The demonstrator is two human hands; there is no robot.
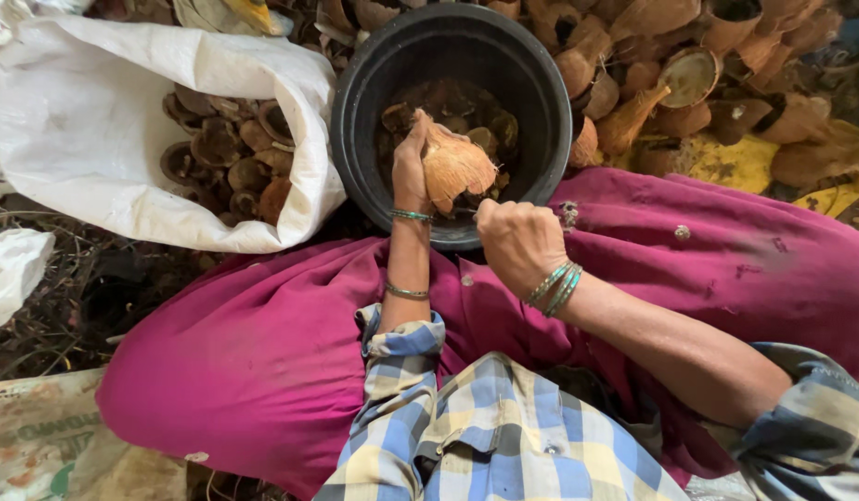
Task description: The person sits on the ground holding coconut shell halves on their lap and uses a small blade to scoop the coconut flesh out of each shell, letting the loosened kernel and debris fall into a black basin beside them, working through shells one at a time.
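Head view: left hand reaches straight out over the black tub, fingers wrapped around a brown coconut husk piece above the tub's front edge. Right hand, wrist bent inward, is fisted tight on a thin tool touching the husk's underside.

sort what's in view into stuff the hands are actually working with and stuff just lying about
In use:
- left hand, gripping a coconut shell half
- right hand, closed on a thin tool, mostly hidden, at the shell
- black tub, holding dark pieces under the shell

Lying about:
- white sack of shell pieces
- heap of coconut husks behind the tub
- printed sack at lower left
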